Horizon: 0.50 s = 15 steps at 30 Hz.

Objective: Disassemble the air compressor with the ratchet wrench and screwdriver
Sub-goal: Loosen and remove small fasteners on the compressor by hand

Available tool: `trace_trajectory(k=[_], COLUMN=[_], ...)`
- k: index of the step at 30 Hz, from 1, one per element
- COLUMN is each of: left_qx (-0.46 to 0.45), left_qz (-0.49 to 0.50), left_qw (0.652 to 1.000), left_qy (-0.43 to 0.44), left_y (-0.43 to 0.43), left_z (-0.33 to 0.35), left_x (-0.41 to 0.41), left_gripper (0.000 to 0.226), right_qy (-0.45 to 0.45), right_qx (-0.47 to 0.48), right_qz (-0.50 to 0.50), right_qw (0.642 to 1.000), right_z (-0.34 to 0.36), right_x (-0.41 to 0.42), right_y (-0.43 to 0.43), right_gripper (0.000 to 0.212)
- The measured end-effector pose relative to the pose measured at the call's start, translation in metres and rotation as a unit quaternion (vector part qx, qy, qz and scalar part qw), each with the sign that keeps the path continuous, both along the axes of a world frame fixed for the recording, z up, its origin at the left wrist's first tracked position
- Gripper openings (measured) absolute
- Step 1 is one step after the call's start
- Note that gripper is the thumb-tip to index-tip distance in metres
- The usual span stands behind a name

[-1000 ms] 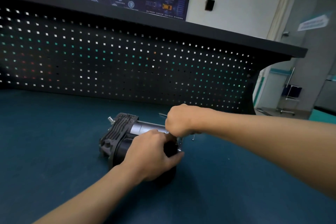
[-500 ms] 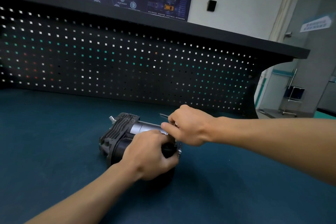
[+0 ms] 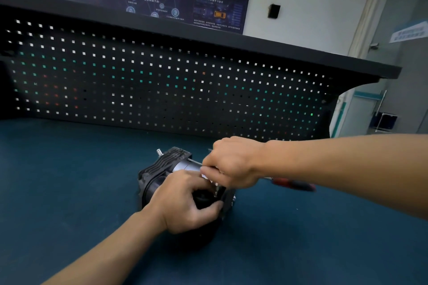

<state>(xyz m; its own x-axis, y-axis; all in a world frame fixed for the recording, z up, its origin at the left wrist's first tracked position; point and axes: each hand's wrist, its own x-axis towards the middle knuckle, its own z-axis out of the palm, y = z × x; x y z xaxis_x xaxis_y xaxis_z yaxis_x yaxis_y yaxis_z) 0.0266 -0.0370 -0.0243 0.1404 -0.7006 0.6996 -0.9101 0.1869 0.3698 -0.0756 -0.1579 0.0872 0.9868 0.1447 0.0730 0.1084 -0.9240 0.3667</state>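
The left hand point(image 3: 185, 201) still grips the near end of the black ribbed metal air compressor point(image 3: 162, 166) on the teal mat point(image 3: 69, 192). Above it the right hand point(image 3: 234, 164) pinches a small silver part point(image 3: 206, 176); right of it, a red-handled screwdriver point(image 3: 294, 184) now shows.

The bench point(image 3: 69, 192) has a dark blue-green top. A black compressor point(image 3: 162, 169) lies on its side near the middle of the bench, with its ribbed end turned to the left and back. To the right of it, near but apart, a screwdriver point(image 3: 294, 184) with a red and dark handle lies flat on the top; it looks blurred. A black pegboard point(image 3: 162, 81) stands along the back edge.
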Motion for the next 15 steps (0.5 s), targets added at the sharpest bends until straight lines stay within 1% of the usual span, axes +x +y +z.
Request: trace_trajectory(k=[1, 3, 5, 7, 9, 12, 15], left_qx=[-0.001, 0.001, 0.006, 0.011, 0.016, 0.016, 0.015], left_qz=[0.009, 0.024, 0.033, 0.036, 0.035, 0.034, 0.033], left_qw=[1.0, 1.0, 0.999, 0.999, 0.999, 0.999, 0.999], left_qy=[-0.004, -0.008, -0.011, -0.008, 0.0, 0.003, 0.004], left_y=[0.0, 0.001, 0.002, 0.003, 0.004, 0.005, 0.005], left_z=[-0.001, -0.002, -0.001, -0.001, 0.001, 0.002, 0.003], left_x=[0.0, -0.001, -0.001, -0.002, -0.004, -0.005, -0.005], left_gripper=[0.031, 0.033, 0.033, 0.034, 0.035, 0.035, 0.035], right_qy=[0.016, 0.068, 0.129, 0.18, 0.214, 0.233, 0.235], right_qx=[0.023, 0.045, 0.051, 0.059, 0.064, 0.068, 0.071], right_qz=[-0.074, -0.199, -0.265, -0.297, -0.308, -0.336, -0.347], right_qw=[0.997, 0.977, 0.954, 0.936, 0.925, 0.91, 0.905], right_z=[0.0, 0.001, 0.003, 0.008, 0.013, 0.015, 0.015], right_x=[0.001, 0.003, 0.006, 0.012, 0.019, 0.027, 0.031], right_y=[0.002, 0.009, 0.016, 0.02, 0.022, 0.024, 0.022], right_gripper=[0.042, 0.04, 0.032, 0.032, 0.03, 0.025, 0.022])
